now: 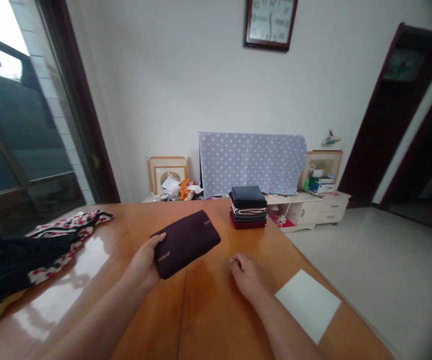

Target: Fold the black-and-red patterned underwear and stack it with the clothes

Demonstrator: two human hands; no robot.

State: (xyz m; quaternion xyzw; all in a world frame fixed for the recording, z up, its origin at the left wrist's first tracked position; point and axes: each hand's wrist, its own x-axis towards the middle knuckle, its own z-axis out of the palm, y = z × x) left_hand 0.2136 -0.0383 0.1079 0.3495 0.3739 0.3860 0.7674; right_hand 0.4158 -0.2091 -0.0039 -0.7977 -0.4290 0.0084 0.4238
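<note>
My left hand (143,260) grips the edge of a folded dark maroon garment (185,243), which has small printed lettering and is held just above the glossy wooden table (208,295). My right hand (248,278) rests on the table with its fingers curled and nothing in them. A white sheet of paper or card (308,305) lies just beyond it to the right. Ahead stands a neat stack of folded dark, striped and red clothes (248,210). At the left lie a black cloth (13,265) and a red-and-white patterned cloth (66,235).
The table's far edge runs behind the stack. Behind it stands a low white cabinet (313,210) with boxes, picture frames and small clutter, below a polka-dot cloth (251,162). A tiled floor (369,270) lies right of the table, and a glass door (24,135) lies left.
</note>
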